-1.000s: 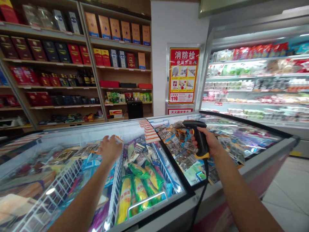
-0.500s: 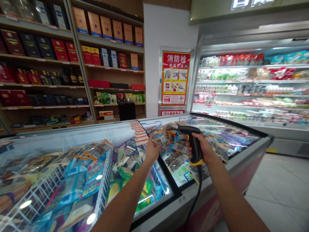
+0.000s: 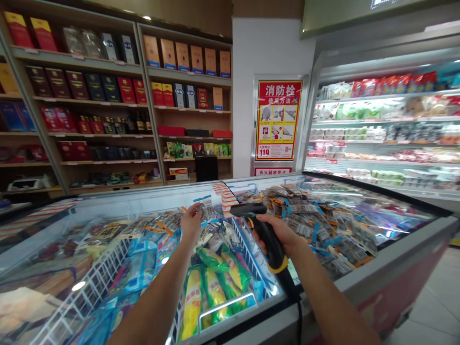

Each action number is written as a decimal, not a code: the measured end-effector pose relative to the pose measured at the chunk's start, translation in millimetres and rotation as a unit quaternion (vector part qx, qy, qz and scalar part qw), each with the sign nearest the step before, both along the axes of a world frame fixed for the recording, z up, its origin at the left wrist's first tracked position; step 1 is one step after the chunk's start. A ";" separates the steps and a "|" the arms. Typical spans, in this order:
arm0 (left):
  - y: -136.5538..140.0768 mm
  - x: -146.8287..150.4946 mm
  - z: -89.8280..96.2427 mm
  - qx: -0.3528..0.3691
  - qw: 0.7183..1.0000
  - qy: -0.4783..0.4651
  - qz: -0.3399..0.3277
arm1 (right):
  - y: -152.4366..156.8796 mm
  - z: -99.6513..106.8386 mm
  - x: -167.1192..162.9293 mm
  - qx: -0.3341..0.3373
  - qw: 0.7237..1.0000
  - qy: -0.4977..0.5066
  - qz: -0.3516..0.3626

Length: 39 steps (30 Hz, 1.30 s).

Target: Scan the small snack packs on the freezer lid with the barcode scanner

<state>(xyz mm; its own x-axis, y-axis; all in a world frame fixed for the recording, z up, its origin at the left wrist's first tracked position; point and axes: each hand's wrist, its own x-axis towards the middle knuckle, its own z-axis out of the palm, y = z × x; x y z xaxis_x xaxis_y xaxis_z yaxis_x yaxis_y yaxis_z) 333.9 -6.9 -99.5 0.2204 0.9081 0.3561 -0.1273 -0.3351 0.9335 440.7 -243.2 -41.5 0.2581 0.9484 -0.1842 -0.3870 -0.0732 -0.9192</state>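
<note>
The left hand's (image 3: 190, 223) fingers appear to pinch one side of a small packet (image 3: 207, 209), which stretches rightward from them, toward the freezer's far edge. Its blue ends suggest a long axis nearly upright, slightly tilted. The right hand's (image 3: 282, 234) fingers wrap the grip of a black scanner (image 3: 270, 240); its head points left, near the packet but apart. The left hand is nearer the packet. Beyond the scanner, loose packets (image 3: 305, 209) heap over the freezer's (image 3: 345, 282) right half.
</note>
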 end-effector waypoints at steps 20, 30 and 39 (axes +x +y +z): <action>25.6 -47.3 13.6 0.112 0.901 0.369 0.198 | -9.8 -4.3 17.4 0.036 0.999 0.021 -0.015; 58.7 -110.7 30.5 0.106 0.828 0.514 0.197 | -34.2 8.2 46.7 0.045 0.995 -0.001 -0.095; 7.5 -76.3 37.2 0.236 0.811 0.478 0.241 | -50.3 12.1 57.1 0.050 0.988 -0.020 -0.142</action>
<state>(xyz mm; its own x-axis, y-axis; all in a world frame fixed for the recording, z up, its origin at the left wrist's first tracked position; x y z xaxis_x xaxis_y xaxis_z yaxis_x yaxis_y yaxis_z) 257.6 0.7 -62.3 0.2616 0.7825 0.5650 0.8302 -0.4810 0.2817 497.7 -293.5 -29.4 0.5209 0.8501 -0.0771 -0.3425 0.1255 -0.9311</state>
